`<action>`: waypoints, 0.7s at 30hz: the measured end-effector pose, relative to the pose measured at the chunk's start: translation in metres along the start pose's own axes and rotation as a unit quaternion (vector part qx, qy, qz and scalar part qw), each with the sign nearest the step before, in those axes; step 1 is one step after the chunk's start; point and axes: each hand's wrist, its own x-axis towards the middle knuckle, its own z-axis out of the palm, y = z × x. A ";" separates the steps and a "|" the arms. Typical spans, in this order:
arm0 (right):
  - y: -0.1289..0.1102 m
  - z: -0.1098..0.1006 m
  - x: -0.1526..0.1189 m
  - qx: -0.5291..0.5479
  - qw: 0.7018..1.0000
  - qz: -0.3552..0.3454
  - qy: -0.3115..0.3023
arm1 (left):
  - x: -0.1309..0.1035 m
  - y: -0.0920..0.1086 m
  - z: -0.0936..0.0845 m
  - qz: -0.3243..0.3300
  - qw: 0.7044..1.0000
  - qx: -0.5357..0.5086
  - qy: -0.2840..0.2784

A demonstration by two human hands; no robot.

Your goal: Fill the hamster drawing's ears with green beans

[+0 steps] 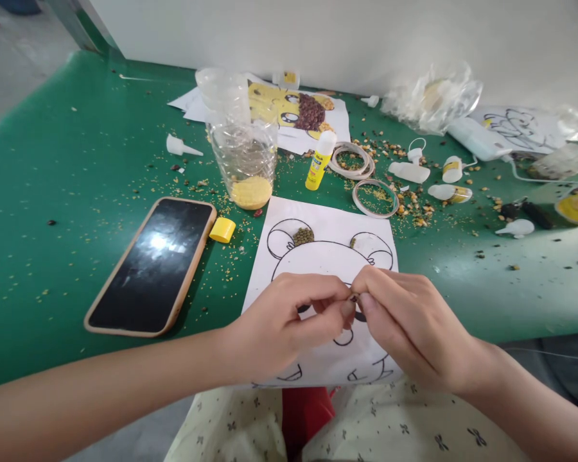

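Observation:
My left hand (291, 324) and my right hand (414, 324) meet fingertip to fingertip above a white sheet with a bear-like line drawing (318, 263). Both are closed in a pinch around a tiny dark bit (354, 297), too small to name and mostly hidden by the fingers. Small green beans (302, 236) cover the inner part of the drawing's left ear. The right ear has a few green specks at its inner edge. My hands hide much of the drawn face.
Left of the sheet lie a phone (151, 266) and a yellow cap (222, 230). Behind it stand a cut plastic bottle (243, 147) holding yellow grains, a glue stick (320, 160) and tape rolls (376, 197). Glue bottles (409, 172) and scattered grains lie at right.

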 end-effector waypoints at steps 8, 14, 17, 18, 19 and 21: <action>0.000 -0.002 -0.001 0.024 0.999 0.008 -0.026 | -0.001 0.002 0.001 -0.013 1.000 -0.024 -0.006; 0.000 0.000 0.000 0.028 0.999 0.018 -0.043 | -0.001 0.003 0.002 -0.039 0.999 -0.026 0.000; -0.001 0.002 0.001 0.001 0.999 0.018 -0.049 | -0.001 0.003 0.002 -0.054 0.998 -0.027 0.002; -0.002 0.003 0.001 -0.010 0.999 0.019 -0.048 | -0.002 0.003 0.002 -0.058 0.998 -0.029 0.003; -0.002 0.004 0.000 -0.021 0.999 0.019 -0.046 | -0.002 0.002 0.002 -0.060 0.998 -0.032 0.003; -0.002 0.006 -0.001 -0.042 0.998 0.017 -0.043 | -0.001 0.002 0.003 -0.063 0.997 -0.034 0.003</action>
